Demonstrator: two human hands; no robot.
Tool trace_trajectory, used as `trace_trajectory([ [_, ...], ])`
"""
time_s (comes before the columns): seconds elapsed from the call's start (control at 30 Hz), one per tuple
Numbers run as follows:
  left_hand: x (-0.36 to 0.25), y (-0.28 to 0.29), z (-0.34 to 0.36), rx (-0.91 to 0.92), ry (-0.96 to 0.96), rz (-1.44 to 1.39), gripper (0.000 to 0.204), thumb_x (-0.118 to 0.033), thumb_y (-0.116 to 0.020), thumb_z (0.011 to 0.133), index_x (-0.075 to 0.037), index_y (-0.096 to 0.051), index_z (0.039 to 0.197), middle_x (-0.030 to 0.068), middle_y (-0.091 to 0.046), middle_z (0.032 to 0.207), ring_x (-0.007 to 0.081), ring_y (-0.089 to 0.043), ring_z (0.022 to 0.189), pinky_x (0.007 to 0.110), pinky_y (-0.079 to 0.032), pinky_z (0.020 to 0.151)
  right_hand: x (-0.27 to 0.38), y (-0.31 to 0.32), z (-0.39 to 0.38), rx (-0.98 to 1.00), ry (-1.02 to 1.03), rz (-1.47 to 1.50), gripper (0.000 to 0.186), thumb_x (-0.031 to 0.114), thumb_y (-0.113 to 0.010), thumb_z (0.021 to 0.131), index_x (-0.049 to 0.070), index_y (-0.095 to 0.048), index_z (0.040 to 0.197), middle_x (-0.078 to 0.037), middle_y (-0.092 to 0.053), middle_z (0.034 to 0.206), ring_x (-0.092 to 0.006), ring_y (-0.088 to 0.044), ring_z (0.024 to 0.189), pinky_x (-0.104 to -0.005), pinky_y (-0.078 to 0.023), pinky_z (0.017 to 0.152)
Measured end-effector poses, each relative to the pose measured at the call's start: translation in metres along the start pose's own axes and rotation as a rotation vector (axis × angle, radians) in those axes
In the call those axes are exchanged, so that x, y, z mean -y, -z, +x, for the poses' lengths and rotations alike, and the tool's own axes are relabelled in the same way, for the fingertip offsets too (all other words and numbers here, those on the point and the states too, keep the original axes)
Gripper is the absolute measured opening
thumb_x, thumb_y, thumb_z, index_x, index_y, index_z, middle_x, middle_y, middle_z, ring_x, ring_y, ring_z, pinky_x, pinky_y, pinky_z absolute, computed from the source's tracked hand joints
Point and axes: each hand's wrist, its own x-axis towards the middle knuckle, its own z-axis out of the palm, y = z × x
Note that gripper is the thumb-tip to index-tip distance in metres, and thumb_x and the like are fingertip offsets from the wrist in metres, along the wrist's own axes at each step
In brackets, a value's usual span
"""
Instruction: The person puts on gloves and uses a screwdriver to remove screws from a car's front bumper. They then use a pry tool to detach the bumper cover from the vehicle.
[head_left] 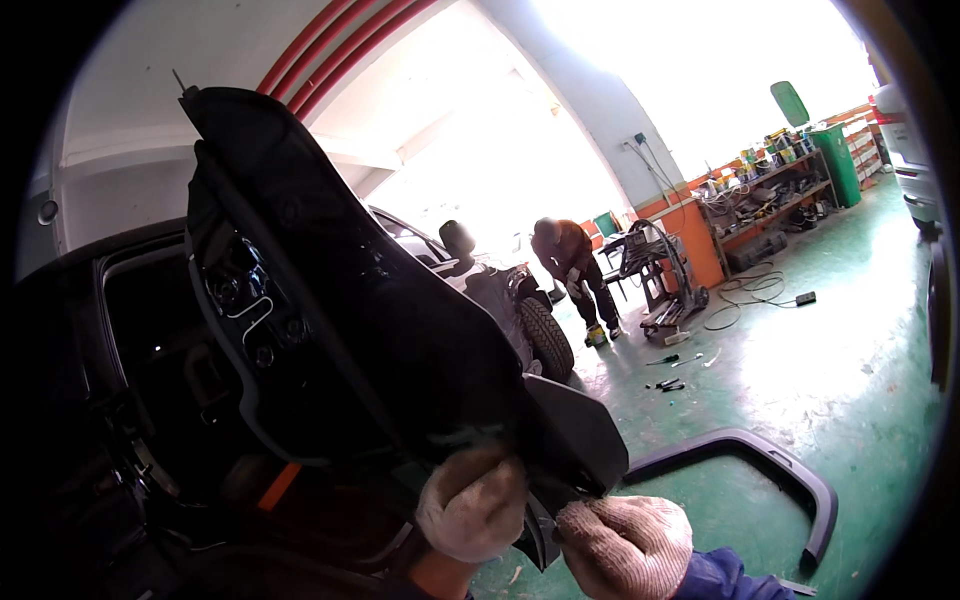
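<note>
A black car door (330,270) stands open and fills the middle of the view, its edge with latch parts toward the left. At its lower end is a dark grey trim piece (580,430). My left hand (473,503), in a white knit glove, is closed against the door's lower edge; what its fingers hold is hidden. Just to the right, my right hand (630,548), gloved too with a blue sleeve behind it, has its fingers closed at the trim's lower corner. A thin dark flap (540,535) hangs between both hands.
The dark car body (150,340) is on the left. A grey wheel-arch trim (770,455) lies on the green floor at right, with small tools (670,383) beyond. Farther off, a person (570,265) bends near a tyre (545,340), beside a cart (660,275) and a loaded shelf (770,195).
</note>
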Motion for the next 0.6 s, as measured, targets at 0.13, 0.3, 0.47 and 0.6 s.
trace_trajectory([
  [0.13,0.005,-0.002,-0.010,0.030,0.098,-0.124,0.037,0.003,-0.073,0.079,-0.007,-0.063,0.113,0.0170,-0.071,0.098,0.0323,-0.070,0.082,0.041,-0.059,0.074,-0.002,0.000,0.003,0.038,0.041,0.006,0.029,-0.004,-0.071,0.080,0.004,-0.064,0.107,-0.016,-0.071,0.089,-0.0320,-0.069,0.064,-0.0403,-0.055,0.051],
  [0.3,0.003,0.000,0.000,0.045,-0.007,-0.009,0.034,0.002,-0.073,0.078,-0.008,-0.065,0.111,0.0144,-0.071,0.099,0.0300,-0.070,0.081,0.037,-0.059,0.070,-0.001,0.006,0.003,0.054,0.037,-0.027,0.031,-0.002,-0.074,0.077,0.003,-0.065,0.106,-0.016,-0.071,0.089,-0.0321,-0.069,0.065,-0.0397,-0.055,0.052],
  [0.47,-0.006,0.003,0.017,0.082,0.081,0.019,0.022,-0.001,-0.072,0.077,-0.009,-0.067,0.097,0.0102,-0.072,0.096,0.0285,-0.069,0.081,0.038,-0.058,0.068,0.001,0.010,0.008,0.056,-0.013,-0.039,0.029,0.000,-0.077,0.074,0.003,-0.069,0.102,-0.015,-0.070,0.087,-0.0318,-0.069,0.065,-0.0391,-0.055,0.054],
  [0.6,0.010,-0.004,0.014,-0.016,-0.087,-0.101,0.031,0.001,-0.080,0.076,-0.008,-0.074,0.105,0.0133,-0.072,0.096,0.0263,-0.072,0.079,0.035,-0.059,0.066,0.006,0.026,0.022,0.160,-0.087,-0.044,0.032,0.002,-0.081,0.071,0.004,-0.072,0.101,-0.015,-0.071,0.086,-0.0313,-0.070,0.068,-0.0381,-0.057,0.058],
])
